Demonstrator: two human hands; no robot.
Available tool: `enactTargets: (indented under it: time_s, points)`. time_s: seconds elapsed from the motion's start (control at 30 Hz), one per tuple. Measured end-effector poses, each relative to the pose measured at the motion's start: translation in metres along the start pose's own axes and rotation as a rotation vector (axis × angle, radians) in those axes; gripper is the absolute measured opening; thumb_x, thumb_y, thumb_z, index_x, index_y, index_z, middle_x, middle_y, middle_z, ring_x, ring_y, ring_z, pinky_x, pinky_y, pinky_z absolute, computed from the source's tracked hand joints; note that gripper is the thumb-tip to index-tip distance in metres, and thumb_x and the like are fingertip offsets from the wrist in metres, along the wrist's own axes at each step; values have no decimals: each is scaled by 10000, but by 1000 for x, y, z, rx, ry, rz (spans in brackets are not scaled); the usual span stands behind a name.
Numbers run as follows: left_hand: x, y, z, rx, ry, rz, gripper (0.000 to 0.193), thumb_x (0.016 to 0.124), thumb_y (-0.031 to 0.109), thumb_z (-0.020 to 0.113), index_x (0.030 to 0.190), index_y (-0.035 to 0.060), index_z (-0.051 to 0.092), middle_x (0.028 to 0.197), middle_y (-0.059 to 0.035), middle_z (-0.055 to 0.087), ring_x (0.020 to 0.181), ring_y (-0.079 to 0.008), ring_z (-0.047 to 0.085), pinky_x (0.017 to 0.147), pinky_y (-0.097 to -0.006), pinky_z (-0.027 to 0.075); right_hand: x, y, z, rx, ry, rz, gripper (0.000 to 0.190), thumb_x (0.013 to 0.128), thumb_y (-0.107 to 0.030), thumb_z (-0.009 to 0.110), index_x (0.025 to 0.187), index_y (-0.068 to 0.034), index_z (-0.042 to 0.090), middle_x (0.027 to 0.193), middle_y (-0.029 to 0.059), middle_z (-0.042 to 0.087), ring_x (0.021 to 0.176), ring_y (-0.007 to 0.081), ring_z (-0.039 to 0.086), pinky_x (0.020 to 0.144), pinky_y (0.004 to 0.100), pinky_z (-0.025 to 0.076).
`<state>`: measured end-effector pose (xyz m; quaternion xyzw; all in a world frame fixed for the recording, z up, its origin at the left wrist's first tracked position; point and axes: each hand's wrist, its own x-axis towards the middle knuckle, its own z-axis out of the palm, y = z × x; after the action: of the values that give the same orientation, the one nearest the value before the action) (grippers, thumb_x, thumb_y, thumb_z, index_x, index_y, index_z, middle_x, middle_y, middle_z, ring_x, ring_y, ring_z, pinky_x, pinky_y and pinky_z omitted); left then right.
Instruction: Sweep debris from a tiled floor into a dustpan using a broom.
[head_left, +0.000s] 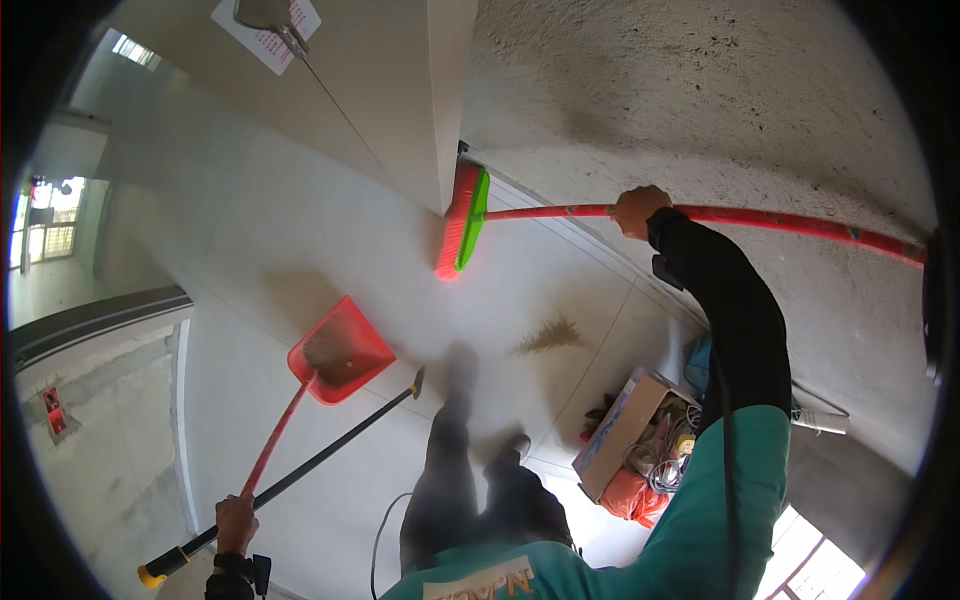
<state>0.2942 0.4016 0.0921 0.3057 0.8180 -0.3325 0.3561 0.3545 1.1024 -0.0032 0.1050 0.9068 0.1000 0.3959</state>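
My right hand (643, 211) grips the red handle of a broom (471, 221), whose green head and pink-red bristles rest on the tiled floor at a wall corner. At the lower left my left hand (236, 523) is closed around the red handle of a dustpan (342, 352) with grey-brown dirt in its pan. A black pole (337, 431) with yellow-and-black ends passes by the same hand; whether the fingers hold it too is hard to tell. Near my feet lies a small pile of dust (553, 336).
At the right, a cardboard box (626, 435) holds cables and other items, with a red plastic bag (634, 496) beside it. A rough cement wall (705, 105) runs along the right. A pale panel's edge (450, 112) juts out above the broom. A doorway stands at left.
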Motion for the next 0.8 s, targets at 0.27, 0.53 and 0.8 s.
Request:
enactTargets:
  time_s: [0.27,0.53,0.8]
  points:
    - [-4,9,7,-45,95,-23,167,597,60,543,760,83,514,580,-64,525,571,-205,537,551,-312,423,-67,1,146,400,-217,-43,319,754,-274,358,778,-12,538,742,187,547,701,333,535,617,422,419]
    - [-7,6,17,-69,82,-27,191,611,67,519,802,68,522,594,-70,530,577,-204,539,538,-315,423,-175,-16,97,311,-221,-210,152,708,-192,433,750,-68,511,609,120,516,556,296,526,479,405,418]
    - [-7,-4,9,4,-104,-48,277,622,97,514,897,72,501,609,-85,542,579,-231,548,550,-336,439,-44,-147,87,514,202,-386,171,720,-179,413,741,-56,530,664,122,527,588,278,538,503,382,429]
